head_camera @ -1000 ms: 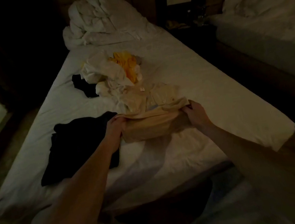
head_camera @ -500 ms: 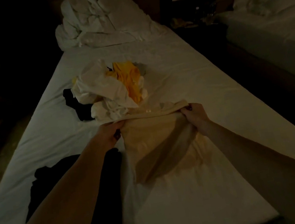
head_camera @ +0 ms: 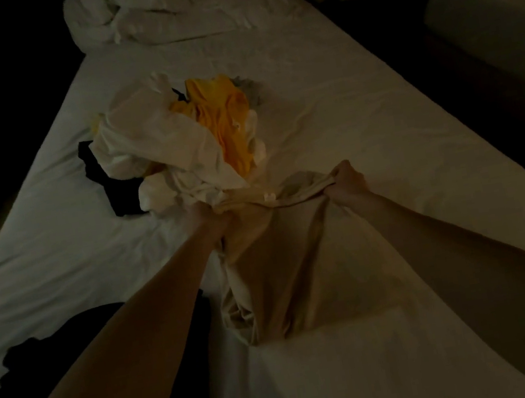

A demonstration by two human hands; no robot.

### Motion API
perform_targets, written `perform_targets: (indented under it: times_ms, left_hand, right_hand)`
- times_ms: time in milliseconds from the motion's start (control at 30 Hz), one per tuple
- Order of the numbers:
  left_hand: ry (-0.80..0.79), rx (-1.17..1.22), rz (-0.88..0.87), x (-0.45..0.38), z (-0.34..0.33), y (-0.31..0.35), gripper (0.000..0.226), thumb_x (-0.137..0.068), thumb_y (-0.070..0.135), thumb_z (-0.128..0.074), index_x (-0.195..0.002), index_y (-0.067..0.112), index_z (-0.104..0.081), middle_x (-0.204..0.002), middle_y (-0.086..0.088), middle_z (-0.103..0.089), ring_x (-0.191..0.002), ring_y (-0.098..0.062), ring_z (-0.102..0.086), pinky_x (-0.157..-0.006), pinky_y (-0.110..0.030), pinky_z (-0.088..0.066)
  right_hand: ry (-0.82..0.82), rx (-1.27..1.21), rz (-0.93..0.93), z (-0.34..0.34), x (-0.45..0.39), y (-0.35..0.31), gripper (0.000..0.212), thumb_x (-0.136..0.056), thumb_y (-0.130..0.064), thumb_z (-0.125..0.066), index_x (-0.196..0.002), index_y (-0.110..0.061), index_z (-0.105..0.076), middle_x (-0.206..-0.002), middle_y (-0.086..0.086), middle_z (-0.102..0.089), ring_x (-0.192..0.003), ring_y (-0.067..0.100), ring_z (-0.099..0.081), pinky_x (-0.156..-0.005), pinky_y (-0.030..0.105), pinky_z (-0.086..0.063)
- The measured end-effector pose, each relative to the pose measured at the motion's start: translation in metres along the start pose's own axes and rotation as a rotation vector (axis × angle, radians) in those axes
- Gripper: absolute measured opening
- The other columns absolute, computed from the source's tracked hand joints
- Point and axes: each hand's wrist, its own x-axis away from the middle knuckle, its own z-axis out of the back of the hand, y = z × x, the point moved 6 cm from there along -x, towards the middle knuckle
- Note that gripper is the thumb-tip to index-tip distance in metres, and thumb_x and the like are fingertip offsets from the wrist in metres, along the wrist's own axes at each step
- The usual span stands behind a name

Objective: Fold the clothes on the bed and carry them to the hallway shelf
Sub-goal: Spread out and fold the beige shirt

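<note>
Hands [head_camera: 284, 200] grip beige garment [head_camera: 286, 264]; label [head_camera: 269, 196] unreadable.

Black garment [head_camera: 74, 369] (lower left) lies partly hidden under the forearm.

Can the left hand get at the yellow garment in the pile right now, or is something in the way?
Probably not yet. The left hand is gripping the beige garment, so it isn't free. The yellow garment lies beyond it, partly exposed on top of the pile, with crumpled white clothes between.
</note>
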Motion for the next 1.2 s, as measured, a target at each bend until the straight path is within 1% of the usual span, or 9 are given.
perform_targets:
  times_ms: [133,233,300,367,467,800,900,1067,1200]
  left_hand:
    - [0.011,0.117,-0.099,0.019,0.016,0.016,0.021,-0.092,0.015,-0.057,-0.101,-0.002,-0.064,-0.092,-0.012,-0.061,-0.091,-0.027,-0.056,-0.077,-0.034,-0.045]
    - [-0.033,0.271,-0.155,0.044,0.032,0.026,0.009,-0.094,0.010,-0.054,-0.091,0.005,-0.061,-0.079,-0.001,-0.054,-0.084,-0.020,-0.051,-0.064,-0.025,-0.039]
    - [-0.066,0.400,-0.137,0.064,0.046,0.026,0.010,-0.093,0.015,-0.057,-0.101,0.008,-0.059,-0.092,-0.004,-0.058,-0.093,-0.022,-0.055,-0.067,-0.027,-0.043]
    - [-0.074,0.532,-0.120,0.088,0.062,0.026,0.032,-0.088,0.018,-0.063,-0.117,0.005,-0.058,-0.111,-0.012,-0.061,-0.104,-0.028,-0.058,-0.075,-0.031,-0.046]
    - [0.010,0.624,-0.160,0.127,0.089,0.028,0.017,-0.088,0.009,-0.061,-0.105,0.011,-0.063,-0.097,-0.007,-0.064,-0.094,-0.024,-0.060,-0.067,-0.028,-0.047]
    - [0.180,0.734,-0.322,0.255,0.174,0.011,0.018,-0.081,0.009,-0.071,-0.099,0.009,-0.072,-0.092,-0.013,-0.070,-0.086,-0.027,-0.068,-0.076,-0.037,-0.056]
    - [0.253,0.714,-0.353,0.289,0.201,-0.006,0.027,-0.079,0.011,-0.074,-0.105,0.001,-0.070,-0.087,-0.015,-0.070,-0.077,-0.026,-0.067,-0.070,-0.035,-0.055]
    - [0.327,0.685,-0.378,0.333,0.246,-0.043,0.009,-0.083,0.013,-0.071,-0.088,0.005,-0.072,-0.054,-0.002,-0.061,-0.048,-0.017,-0.054,-0.052,-0.029,-0.046]
    - [0.343,0.691,-0.353,0.350,0.283,-0.081,0.012,-0.081,0.017,-0.073,-0.089,0.007,-0.069,-0.072,-0.010,-0.061,-0.061,-0.019,-0.056,-0.060,-0.031,-0.046]
  right_hand:
    - [-0.101,-0.231,0.064,0.015,0.018,-0.015,0.043,-0.076,-0.037,-0.074,-0.110,-0.014,-0.062,-0.116,0.009,-0.064,-0.107,0.027,-0.060,-0.082,0.030,-0.048]
    - [-0.225,-0.400,0.123,0.030,0.047,-0.029,0.017,-0.082,-0.016,-0.071,-0.097,-0.008,-0.070,-0.089,0.008,-0.069,-0.071,0.015,-0.063,-0.050,0.018,-0.045]
    - [-0.253,-0.514,0.146,0.050,0.075,-0.038,0.011,-0.084,-0.004,-0.065,-0.087,-0.013,-0.070,-0.072,0.002,-0.066,-0.055,0.011,-0.059,-0.040,0.015,-0.038]
    - [-0.261,-0.608,0.170,0.071,0.101,-0.045,0.016,-0.082,-0.001,-0.063,-0.082,-0.016,-0.070,-0.071,0.002,-0.067,-0.062,0.015,-0.061,-0.048,0.018,-0.043]
    - [-0.251,-0.702,0.205,0.101,0.141,-0.050,0.017,-0.080,0.000,-0.061,-0.081,-0.015,-0.070,-0.082,0.007,-0.068,-0.078,0.021,-0.063,-0.064,0.027,-0.047]
    - [-0.194,-0.760,0.400,0.156,0.278,-0.070,0.008,-0.087,-0.007,-0.062,-0.082,-0.011,-0.067,-0.056,-0.005,-0.062,-0.052,0.007,-0.058,-0.046,0.017,-0.042]
    - [-0.219,-0.763,0.452,0.154,0.314,-0.081,0.007,-0.086,-0.009,-0.065,-0.091,-0.011,-0.069,-0.076,0.003,-0.067,-0.064,0.011,-0.063,-0.050,0.021,-0.045]
    - [-0.325,-0.798,0.524,0.134,0.365,-0.104,0.029,-0.085,-0.007,-0.066,-0.113,-0.008,-0.068,-0.100,0.008,-0.070,-0.089,0.019,-0.068,-0.065,0.028,-0.055]
    - [-0.482,-0.832,0.532,0.099,0.398,-0.127,0.029,-0.088,-0.002,-0.059,-0.114,-0.010,-0.067,-0.099,0.009,-0.069,-0.088,0.018,-0.068,-0.081,0.033,-0.055]
